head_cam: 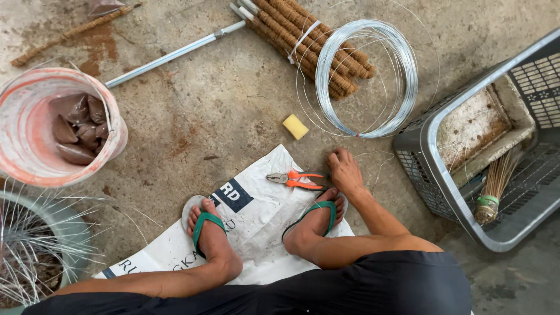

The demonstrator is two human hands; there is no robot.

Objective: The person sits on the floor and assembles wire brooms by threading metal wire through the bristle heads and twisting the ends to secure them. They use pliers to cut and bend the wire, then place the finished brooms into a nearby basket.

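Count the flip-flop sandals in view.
2. One green-strapped sandal is on the foot left of the pliers; the other sandal is just below them, beside the right hand. None seem hidden.

Informal floor-level craft workshop. Evidence: stained concrete floor [204,111]; coil of steel wire [367,76]; orange-handled pliers [294,179] on a woven sack [256,227]; bundled fibre-wrapped rods [303,41]; bucket [35,151] of brown packets; grey plastic crate [431,175].

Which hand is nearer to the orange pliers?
Right. The right hand rests on the floor just right of the pliers, not touching them. The left hand is out of view.
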